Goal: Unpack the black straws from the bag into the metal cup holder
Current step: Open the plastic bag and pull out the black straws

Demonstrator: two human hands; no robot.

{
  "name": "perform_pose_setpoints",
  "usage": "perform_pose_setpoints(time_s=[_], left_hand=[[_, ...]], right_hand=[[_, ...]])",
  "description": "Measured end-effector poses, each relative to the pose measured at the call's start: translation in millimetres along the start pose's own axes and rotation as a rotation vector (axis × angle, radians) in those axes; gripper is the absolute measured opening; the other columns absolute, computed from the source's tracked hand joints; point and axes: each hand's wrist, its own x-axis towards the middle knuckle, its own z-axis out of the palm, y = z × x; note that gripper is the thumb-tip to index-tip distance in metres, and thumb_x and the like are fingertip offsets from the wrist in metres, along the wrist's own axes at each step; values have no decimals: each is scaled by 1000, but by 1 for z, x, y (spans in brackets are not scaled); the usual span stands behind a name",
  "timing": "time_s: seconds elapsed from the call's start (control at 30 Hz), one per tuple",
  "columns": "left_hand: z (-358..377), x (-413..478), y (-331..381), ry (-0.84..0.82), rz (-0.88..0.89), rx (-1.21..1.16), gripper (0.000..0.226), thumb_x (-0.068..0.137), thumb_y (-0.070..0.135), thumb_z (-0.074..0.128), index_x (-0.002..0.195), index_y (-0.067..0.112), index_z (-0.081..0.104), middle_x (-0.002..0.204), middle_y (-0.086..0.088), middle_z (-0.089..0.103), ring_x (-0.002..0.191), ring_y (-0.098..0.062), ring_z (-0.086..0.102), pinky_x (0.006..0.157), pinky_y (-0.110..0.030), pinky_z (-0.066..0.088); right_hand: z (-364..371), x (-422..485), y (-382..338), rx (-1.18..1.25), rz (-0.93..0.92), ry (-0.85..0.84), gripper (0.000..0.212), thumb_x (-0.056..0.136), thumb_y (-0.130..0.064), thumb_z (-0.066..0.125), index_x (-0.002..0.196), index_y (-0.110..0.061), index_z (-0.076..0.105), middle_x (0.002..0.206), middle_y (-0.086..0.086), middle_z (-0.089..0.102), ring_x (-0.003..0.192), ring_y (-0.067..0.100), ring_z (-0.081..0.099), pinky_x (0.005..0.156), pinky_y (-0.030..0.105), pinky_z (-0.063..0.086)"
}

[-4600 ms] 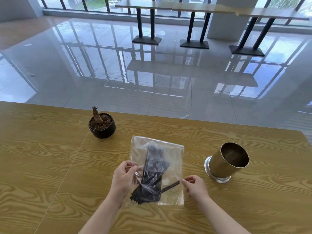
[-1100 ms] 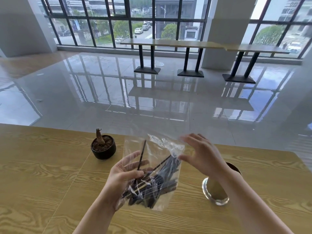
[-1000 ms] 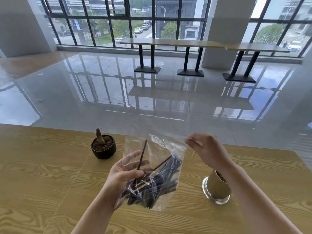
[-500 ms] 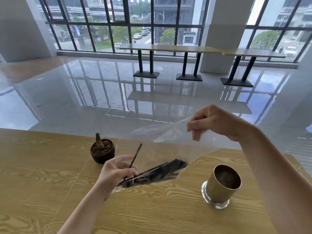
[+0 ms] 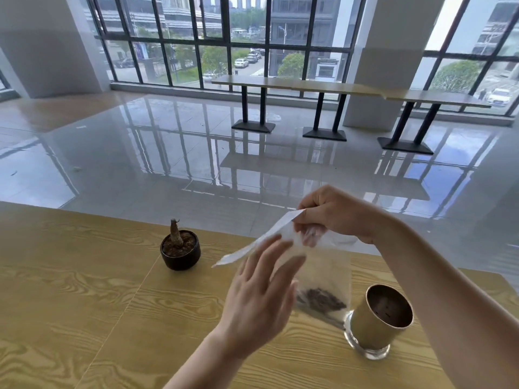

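The clear plastic bag hangs upright above the table, pinched at its top edge by my right hand. The black straws lie bunched at the bag's bottom, seen end-on. My left hand is in front of the bag with its fingers spread and nothing in it; its fingertips reach the bag's loose top flap. The gold metal cup holder stands upright and empty on the table, just right of the bag's lower corner.
A small black pot with a brown plant stump sits on the wooden table to the left of my hands. Beyond the table's far edge is a glossy tiled floor with long tables by the windows.
My left hand let go of the straw bundle and opened. My right hand kept the bag's top, so the bag swung from slanting to hanging, with the straws dropped to its bottom.
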Motion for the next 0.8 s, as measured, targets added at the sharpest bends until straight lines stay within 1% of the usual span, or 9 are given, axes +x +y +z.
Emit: perform_pose_setpoints(time_s=[0.07, 0.13, 0.27, 0.37, 0.47, 0.57, 0.67, 0.7, 0.8], left_hand=[[4, 22, -1, -106, -142, 1, 63, 91, 21, 69, 146, 14, 40, 153, -9, 43, 141, -22, 41, 111, -33, 40], [5, 33, -8, -98, -124, 68, 65, 90, 28, 71, 146, 14, 41, 145, -9, 49, 127, -22, 51, 100, -34, 46], [8, 40, -16, -15, -22, 164, 50, 88, 40, 72, 130, 21, 53, 114, -9, 60, 96, -22, 57, 75, -32, 50], [14, 49, -13, 8, -35, 83, 39, 86, 39, 75, 118, 20, 64, 109, -5, 63, 96, -21, 57, 74, -33, 50], [14, 59, -8, 72, -20, 32, 16, 88, 33, 74, 90, 18, 71, 111, -4, 67, 102, -22, 57, 76, -32, 47], [6, 56, -5, 33, 98, 24, 17, 93, 24, 69, 79, 15, 66, 103, -1, 72, 101, -21, 64, 88, -38, 46], [-8, 44, -7, -73, 113, 44, 16, 92, 16, 60, 77, 16, 56, 63, 6, 60, 66, -16, 59, 107, -41, 40], [-12, 42, -9, -105, 119, 89, 14, 91, 15, 59, 78, 17, 55, 58, 6, 55, 62, -17, 54, 109, -41, 37], [-18, 44, -11, -182, 125, 207, 3, 91, 18, 60, 90, 17, 62, 62, 7, 59, 73, -20, 56, 102, -40, 37]], right_hand=[[2, -2, -1, -17, -3, -16, 26, 97, -18, 63, 78, -3, 73, 73, 17, 75, 64, 22, 72, 62, 26, 55], [0, -6, 1, -23, 7, -10, 28, 99, -16, 60, 80, 1, 72, 73, 19, 74, 64, 24, 72, 63, 29, 55], [-6, -15, 7, -7, 35, -21, 28, 99, -17, 60, 86, 5, 71, 76, 22, 74, 67, 28, 72, 75, 42, 59], [-11, -20, 11, 53, 58, -46, 31, 100, -19, 58, 86, 6, 70, 75, 22, 74, 67, 29, 71, 74, 41, 58], [-13, -23, 12, 53, 95, -36, 29, 99, -22, 60, 82, -2, 74, 72, 19, 74, 64, 26, 71, 68, 35, 59], [-16, -20, 17, -131, 128, 129, 29, 96, -19, 62, 73, -3, 72, 61, 13, 71, 55, 24, 68, 55, 30, 54], [-28, -18, 26, -628, 204, 526, 33, 86, -24, 57, 58, -7, 61, 54, 6, 62, 55, 30, 59, 54, 32, 45], [-31, -19, 28, -694, 233, 604, 32, 84, -26, 56, 58, -8, 60, 56, 3, 62, 57, 29, 58, 56, 31, 45], [-33, -19, 28, -745, 273, 594, 24, 85, -31, 58, 66, -18, 66, 67, -1, 67, 65, 26, 60, 62, 31, 47]])
